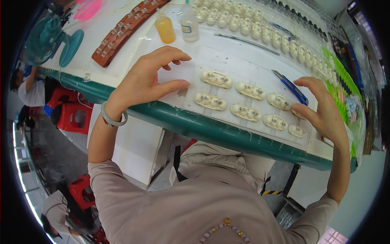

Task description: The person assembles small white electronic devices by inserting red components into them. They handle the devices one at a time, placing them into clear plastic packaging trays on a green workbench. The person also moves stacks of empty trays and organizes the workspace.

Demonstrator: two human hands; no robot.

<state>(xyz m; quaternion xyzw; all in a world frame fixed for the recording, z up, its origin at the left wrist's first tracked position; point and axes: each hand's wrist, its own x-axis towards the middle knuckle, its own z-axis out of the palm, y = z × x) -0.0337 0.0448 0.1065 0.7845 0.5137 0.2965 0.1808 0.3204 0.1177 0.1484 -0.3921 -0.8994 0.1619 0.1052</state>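
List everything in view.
Oval pieces: eight, cream, near edge
Similar pieces: many, cream, far right
Knife: one, blue, beyond pieces
Rod: one, grey, mid table
Bottles: two, amber/clear, far side
Strip: one, brown, left of bottles
Fan: one, teal, table's left
Basin: one, pink, far left
Stools: several, red, left floor
People: two, pale tops, left
Table: one, white/green, front
Clutter: uncounted, mixed, right
Left hand: one, bare, left
Right hand: one, bare, right
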